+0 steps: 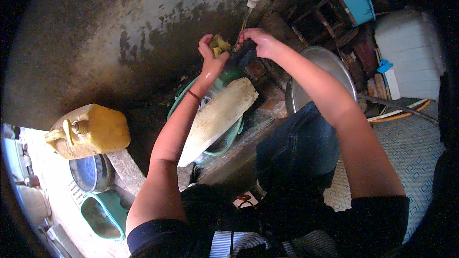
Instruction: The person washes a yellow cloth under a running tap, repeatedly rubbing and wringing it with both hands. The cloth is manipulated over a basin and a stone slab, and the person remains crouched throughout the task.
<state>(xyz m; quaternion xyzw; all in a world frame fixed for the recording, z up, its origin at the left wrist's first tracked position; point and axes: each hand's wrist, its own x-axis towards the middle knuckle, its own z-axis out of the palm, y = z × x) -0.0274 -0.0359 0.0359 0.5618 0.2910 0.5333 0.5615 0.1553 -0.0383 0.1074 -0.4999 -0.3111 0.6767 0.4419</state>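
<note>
Water runs from a pale plastic tap (253, 0) at the top of the head view. Just below it, my right hand (260, 41) has its fingers curled at the stream; whether they hold something small is unclear. To its left, my left hand (212, 52) grips a crumpled yellowish piece (219, 45), perhaps a sponge or cloth, between thumb and fingers. Beneath my left forearm a ridged, pale washboard (220, 118) lies tilted across a green basin (229, 145), whose contents are mostly hidden.
At left, a yellow jerrycan (96, 129) stands near a blue-bottomed basket (86, 172) and a teal container (104, 215). A round metal tray (322, 61) leans beside my right forearm. A blue tub (353, 0) and white container (408, 50) stand upper right. The rough wall rises behind the tap.
</note>
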